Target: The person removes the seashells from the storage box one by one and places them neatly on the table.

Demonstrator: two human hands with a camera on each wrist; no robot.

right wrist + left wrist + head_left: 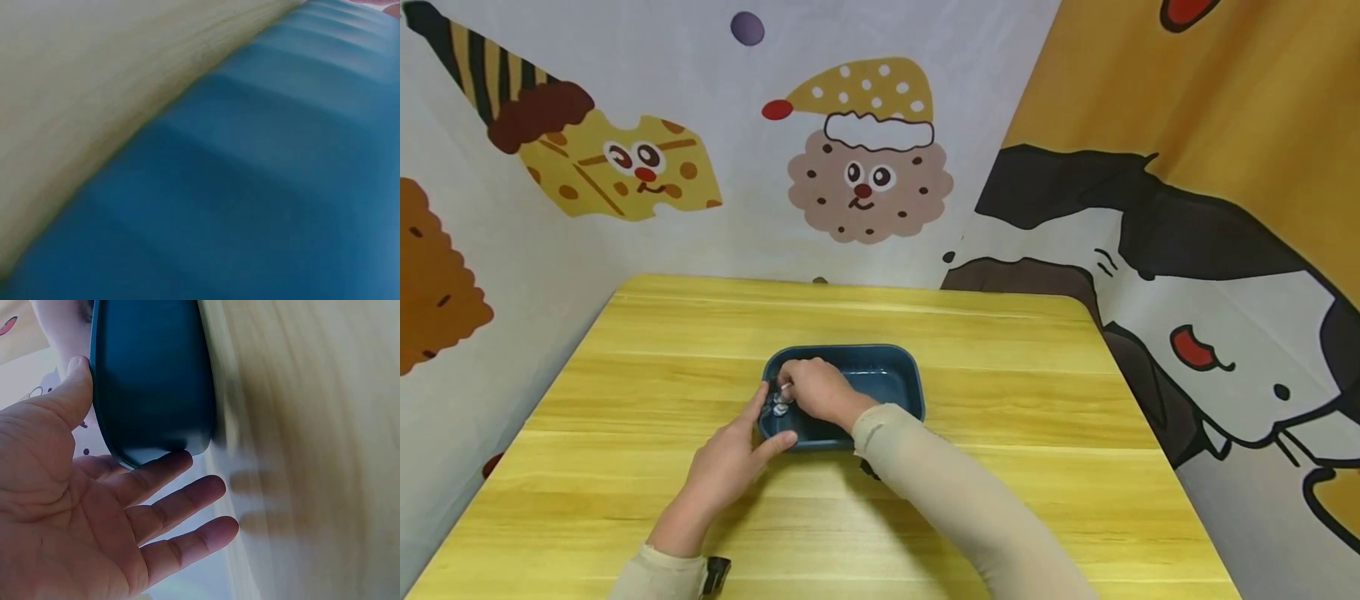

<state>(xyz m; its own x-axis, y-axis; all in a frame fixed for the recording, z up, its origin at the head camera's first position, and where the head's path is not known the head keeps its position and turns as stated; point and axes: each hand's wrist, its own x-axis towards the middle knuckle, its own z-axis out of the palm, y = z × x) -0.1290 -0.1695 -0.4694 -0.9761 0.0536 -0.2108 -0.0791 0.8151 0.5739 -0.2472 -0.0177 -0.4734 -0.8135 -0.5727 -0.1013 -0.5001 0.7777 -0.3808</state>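
Note:
A dark blue rectangular tray (887, 354) with raised walls stands on the wooden table. Reaching into its left part, my right hand (822, 390) has curled fingers around a small whitish thing (786, 388), too small to identify. Just below that hand, more small whitish and clear pieces (780, 409) lie in the tray's left end. My left hand (722, 462) touches the left end of the tray, thumb against the near rim. In the left wrist view, several of its fingers (181, 547) extend fairly straight by the outer wall. The tray's wall (250, 187) fills much of the right wrist view.
The wooden table (1037, 400) extends around the tray on all sides. Behind it hangs a cloth backdrop (737, 250) with cartoon figures. A dark strap piece (717, 575) shows at my left wrist.

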